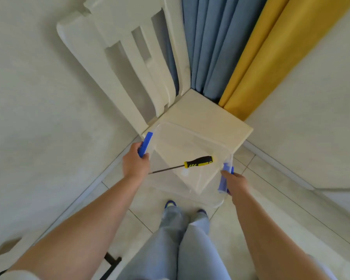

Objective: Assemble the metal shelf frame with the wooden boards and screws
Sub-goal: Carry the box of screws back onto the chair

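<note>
From the head camera, a white wooden chair (200, 118) with a slatted back stands in a corner before blue and yellow curtains (230, 47), on a tiled floor (281, 199). A clear plastic box (190, 142) rests partly on its seat. The left hand (134, 162) and right hand (235, 183) curl round its blue handles. A black-and-yellow screwdriver (198, 161) lies inside, between both hands.
</note>
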